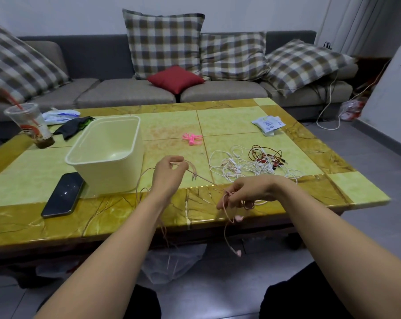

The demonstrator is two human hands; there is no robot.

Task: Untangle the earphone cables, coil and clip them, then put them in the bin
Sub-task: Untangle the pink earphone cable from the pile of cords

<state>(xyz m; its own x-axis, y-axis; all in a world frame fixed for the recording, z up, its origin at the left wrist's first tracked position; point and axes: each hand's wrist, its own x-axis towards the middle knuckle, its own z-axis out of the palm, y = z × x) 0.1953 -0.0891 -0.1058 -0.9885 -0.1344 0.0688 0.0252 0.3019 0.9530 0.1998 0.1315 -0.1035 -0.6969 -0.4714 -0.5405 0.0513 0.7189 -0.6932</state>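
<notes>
A: What do the hands do?
B: The left hand (169, 172) is raised over the near part of the table (241, 120). Its thumb and fingers pinch a thin pink earphone cable (204, 179). The right hand (247, 192) is just above the near edge, with its fingers curled around another part of the same cable.
A: So the cable goes between them?
B: Yes, it runs straight from one hand to the other. From the left hand a loop falls down in front of the table. From the right hand two pink earbuds (239, 252) hang below the near edge. Near the left fingers I see small grey ends, maybe the plug, but it is too blurred to be sure.
A: Where is the bin?
B: The cream bin (107, 153) stands on the surface just left of the left hand, with its top open.
A: And the other earphones?
B: A tangle of white and red earphones (252, 164) lies toward the right edge, beyond the right hand. Some pink clips (192, 138) lie near the middle of the surface, apart from the tangle.
A: Anything else?
B: A dark phone (63, 194) lies flat near the near edge, just beside the bin. A plastic cup (30, 125) with a red straw stands at the far left corner, with a black cloth (72, 126) near it. White packets (267, 124) lie near the far right corner. Behind the table is a grey sofa (125, 90) with checked cushions.
</notes>
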